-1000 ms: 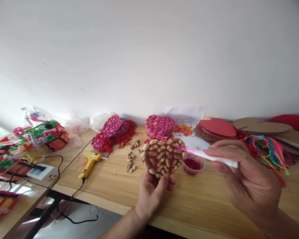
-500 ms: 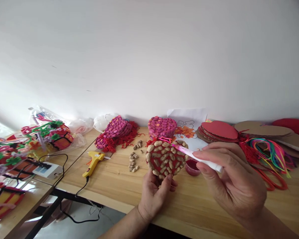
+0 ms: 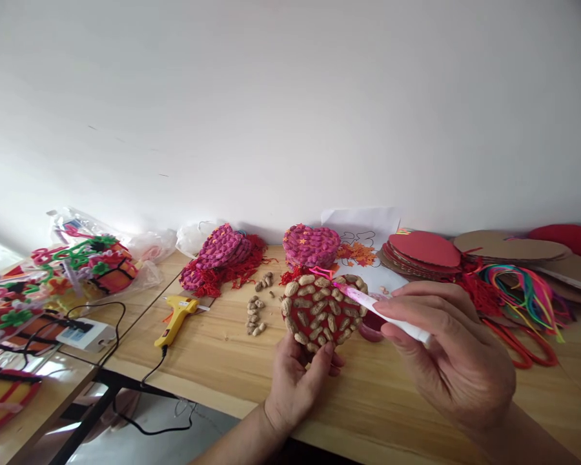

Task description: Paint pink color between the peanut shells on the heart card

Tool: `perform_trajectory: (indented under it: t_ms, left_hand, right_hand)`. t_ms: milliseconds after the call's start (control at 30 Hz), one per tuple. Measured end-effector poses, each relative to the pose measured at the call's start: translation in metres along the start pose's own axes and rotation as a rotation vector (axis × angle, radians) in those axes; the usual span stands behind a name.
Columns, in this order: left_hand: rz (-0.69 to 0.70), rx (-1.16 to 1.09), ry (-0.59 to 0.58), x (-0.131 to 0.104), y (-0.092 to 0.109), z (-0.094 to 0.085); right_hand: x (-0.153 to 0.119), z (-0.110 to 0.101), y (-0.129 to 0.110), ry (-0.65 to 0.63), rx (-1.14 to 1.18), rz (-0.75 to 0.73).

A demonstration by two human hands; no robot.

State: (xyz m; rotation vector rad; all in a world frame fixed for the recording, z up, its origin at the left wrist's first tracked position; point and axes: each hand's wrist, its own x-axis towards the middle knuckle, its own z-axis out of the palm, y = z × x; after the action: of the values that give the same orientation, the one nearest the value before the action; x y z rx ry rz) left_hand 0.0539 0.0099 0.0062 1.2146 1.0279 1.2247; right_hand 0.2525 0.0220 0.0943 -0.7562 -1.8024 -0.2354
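My left hand [image 3: 303, 381] grips the lower tip of a red heart covered with peanuts [image 3: 323, 312], thumb on its front. Between the thumb and fingers of my right hand [image 3: 452, 352] is a white brush pen [image 3: 392, 318]; its pink-stained tip touches the heart's upper edge near the middle. A pink ribbon loop [image 3: 321, 272] shows at the heart's top. Partly hidden behind the heart and pen stands a small bowl of dark pink liquid [image 3: 370, 327]. Loose peanuts [image 3: 255, 315] lie on the wooden table [image 3: 213, 361] to the heart's left.
A yellow glue gun [image 3: 177, 320] with a black cord lies left, near a white power strip [image 3: 88, 334] and pipe-cleaner crafts [image 3: 111, 271]. Pink peanut hearts [image 3: 312, 245] stand behind. At right are stacked red hearts [image 3: 425, 250], coloured cords [image 3: 525, 290] and red-handled scissors [image 3: 527, 352].
The view has shifted slightly, so most things sit a little further left. The brush tip has moved slightly along the heart's upper edge; both hands keep their holds.
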Motion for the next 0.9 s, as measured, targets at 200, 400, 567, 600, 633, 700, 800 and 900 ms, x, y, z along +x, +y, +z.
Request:
perform_trajectory:
  t_ms: [200,400,567,600,633,700,800,900]
  left_hand:
    - [-0.012,-0.020,-0.004,-0.0016,0.0027,0.0000]
    - [-0.001,-0.029,-0.003,-0.0017,0.0067,-0.0013]
    - [0.002,-0.027,-0.012,-0.0020,0.0070,-0.0017]
    - [0.003,-0.025,-0.013,-0.0019,0.0069,-0.0016]
    - [0.003,-0.025,-0.012,-0.0018,0.0067,-0.0016]
    - [0.001,-0.032,-0.010,-0.0017,0.0066,-0.0017]
    - [-0.002,-0.038,-0.007,-0.0018,0.0067,-0.0022]
    - [0.001,-0.034,-0.006,-0.0020,0.0068,-0.0024]
  right_hand:
    - [-0.0005,0.0013,-0.0005,-0.012,0.003,-0.003]
    - [0.0001,0.0025,-0.0008,-0.017,0.009,-0.010]
    - [-0.0003,0.0021,-0.0011,-0.030,0.018,-0.014]
    - [-0.0002,0.0020,-0.0011,-0.031,0.016,-0.009]
    - [-0.0002,0.0019,-0.0010,-0.030,0.012,-0.004]
    - [0.0001,0.0016,-0.0005,-0.021,0.005,-0.001]
    - [0.0001,0.0008,0.0008,0.003,-0.011,-0.002]
    - [-0.0006,0.0001,0.0016,0.023,-0.018,0.003]
